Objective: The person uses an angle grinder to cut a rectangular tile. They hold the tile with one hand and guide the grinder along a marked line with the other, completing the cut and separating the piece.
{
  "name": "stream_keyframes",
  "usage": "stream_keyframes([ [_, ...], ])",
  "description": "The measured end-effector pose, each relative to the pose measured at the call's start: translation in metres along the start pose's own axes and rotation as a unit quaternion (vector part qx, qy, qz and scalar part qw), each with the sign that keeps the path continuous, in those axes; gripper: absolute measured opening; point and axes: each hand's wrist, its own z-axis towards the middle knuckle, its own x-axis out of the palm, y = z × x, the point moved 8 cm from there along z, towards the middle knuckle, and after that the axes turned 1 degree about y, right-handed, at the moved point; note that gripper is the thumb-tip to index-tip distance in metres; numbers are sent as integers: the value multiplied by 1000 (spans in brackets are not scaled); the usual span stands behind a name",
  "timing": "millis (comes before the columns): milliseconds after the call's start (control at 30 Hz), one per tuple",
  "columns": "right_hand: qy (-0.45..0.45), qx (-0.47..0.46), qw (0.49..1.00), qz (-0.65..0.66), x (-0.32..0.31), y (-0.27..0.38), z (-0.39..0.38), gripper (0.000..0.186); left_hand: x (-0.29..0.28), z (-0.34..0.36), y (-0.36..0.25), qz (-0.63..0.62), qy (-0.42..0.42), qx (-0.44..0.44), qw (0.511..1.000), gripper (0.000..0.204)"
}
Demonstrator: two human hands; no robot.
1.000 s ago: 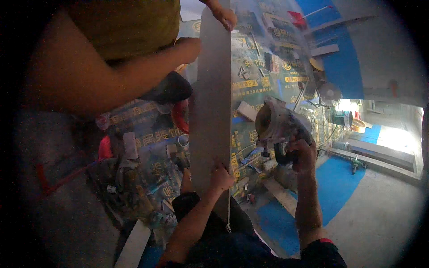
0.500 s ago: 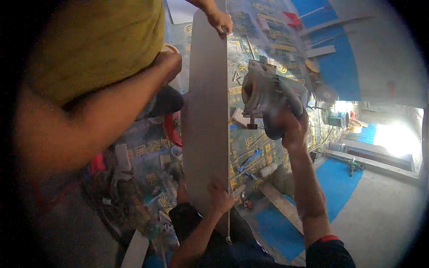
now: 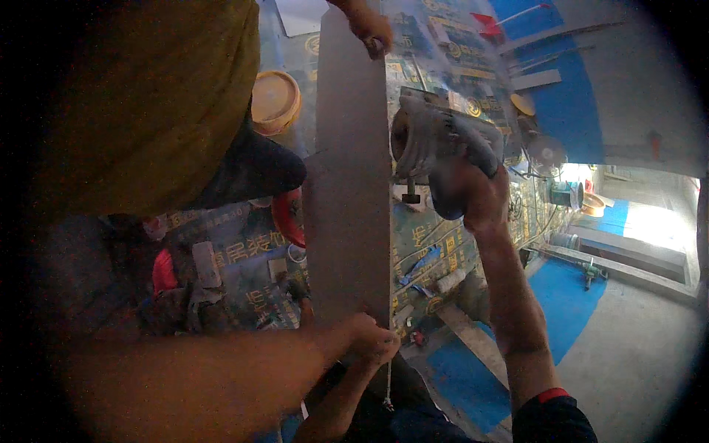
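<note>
A long pale board [image 3: 351, 184] runs away from me, with a thin cord along its right edge ending in a knot near my lap. My left hand [image 3: 378, 351] is closed at the board's near right edge, partly covered by a co-worker's hand [image 3: 356, 332] reaching in from the left. Off the board's right side, my right hand [image 3: 484, 198] grips a grey, dusty handheld power tool [image 3: 443, 140] with a rounded housing and a screw knob. At the far end, another hand [image 3: 373, 37] of the co-worker holds the board's right edge.
The co-worker's body in a yellow-green shirt [image 3: 162, 96] fills the left. A round yellowish tub [image 3: 275, 101] and a red curved object [image 3: 286, 218] sit left of the board. Printed sheeting [image 3: 425, 236] with scraps, a blue mat [image 3: 569, 295] and a green drill [image 3: 591, 275] lie right.
The co-worker's near arm has left the tub and swung toward me to the board's near end, beside my left hand. My right hand still holds the power tool, shifted slightly left.
</note>
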Motion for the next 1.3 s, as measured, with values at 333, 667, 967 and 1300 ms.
stream_keyframes([
  [333,16,11,999,33,6,-2,6,44,21,2,-14,-854,119,181,473,34],
  [667,26,5,998,52,2,-10,4,41,29,-3,-11,-877,113,175,434,20],
  [967,19,-4,1000,14,9,2,-1,31,17,15,25,-457,-19,87,885,24],
  [1300,39,23,999,-10,9,0,-2,13,28,24,18,-226,51,43,972,30],
])
